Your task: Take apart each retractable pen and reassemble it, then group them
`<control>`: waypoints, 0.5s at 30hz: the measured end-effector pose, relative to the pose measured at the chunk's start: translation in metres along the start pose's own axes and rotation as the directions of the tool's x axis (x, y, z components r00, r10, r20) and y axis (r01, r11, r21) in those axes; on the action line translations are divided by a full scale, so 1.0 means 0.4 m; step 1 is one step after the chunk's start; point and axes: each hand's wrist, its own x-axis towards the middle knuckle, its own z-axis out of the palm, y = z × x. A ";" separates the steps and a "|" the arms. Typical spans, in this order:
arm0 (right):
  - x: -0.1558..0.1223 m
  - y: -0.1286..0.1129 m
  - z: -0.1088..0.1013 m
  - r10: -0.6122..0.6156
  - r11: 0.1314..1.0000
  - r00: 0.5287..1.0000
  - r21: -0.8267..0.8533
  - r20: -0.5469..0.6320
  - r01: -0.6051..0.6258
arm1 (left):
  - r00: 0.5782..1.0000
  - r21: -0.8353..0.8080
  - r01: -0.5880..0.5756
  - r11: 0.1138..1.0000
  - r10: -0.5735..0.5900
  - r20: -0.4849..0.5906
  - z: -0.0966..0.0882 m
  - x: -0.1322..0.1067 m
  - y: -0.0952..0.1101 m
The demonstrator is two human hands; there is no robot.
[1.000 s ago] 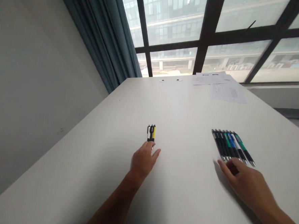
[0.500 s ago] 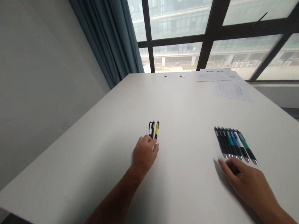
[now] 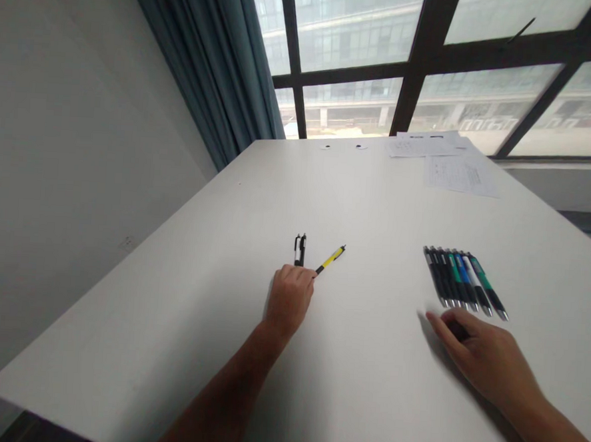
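Observation:
My left hand (image 3: 289,299) rests low on the white table (image 3: 181,294), closed around the lower end of a yellow-and-black pen (image 3: 330,259). That pen slants up and to the right, and my hand hides its bottom end. Just beyond my fingers, two black-and-white pens (image 3: 300,250) stand close together. My right hand (image 3: 482,359) lies below a row of several side-by-side pens (image 3: 459,279) with black, green, blue and white barrels. Its fingers curl over a dark object (image 3: 457,331), mostly hidden.
Two sheets of printed paper (image 3: 458,175) lie at the table's far right. Two small black marks (image 3: 343,146) sit near the far edge. A teal curtain (image 3: 210,62) hangs at the left by a grey wall, and a dark-framed window (image 3: 415,61) runs behind the table.
The yellow pen has tilted away from the two other pens, its top swinging right. My left hand has moved slightly down. The head view has shifted a little; my right hand stays nearly still.

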 end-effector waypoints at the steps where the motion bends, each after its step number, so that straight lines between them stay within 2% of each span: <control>1: -0.001 0.001 0.000 -0.010 1.000 1.000 -0.002 0.000 0.010 | 1.000 -0.020 -0.027 0.999 0.027 -0.015 0.002 -0.001 0.001; 5: -0.002 -0.001 -0.001 -0.036 0.999 0.999 0.007 0.025 0.036 | 0.982 -0.120 -0.188 0.975 0.186 -0.027 0.008 -0.005 0.005; 9: -0.003 -0.011 -0.004 -0.079 0.996 0.997 0.043 0.018 0.079 | 0.935 -0.340 -0.330 0.881 0.355 0.012 0.010 -0.013 0.017; 12: -0.004 -0.017 -0.006 -0.184 0.980 0.982 0.082 0.038 0.181 | 0.907 -0.556 -0.336 0.761 0.420 0.028 0.010 -0.023 0.038; 15: -0.004 -0.021 -0.009 -0.269 0.956 0.959 0.144 0.088 0.255 | 0.921 -0.713 -0.241 0.659 0.387 0.046 0.005 -0.033 0.064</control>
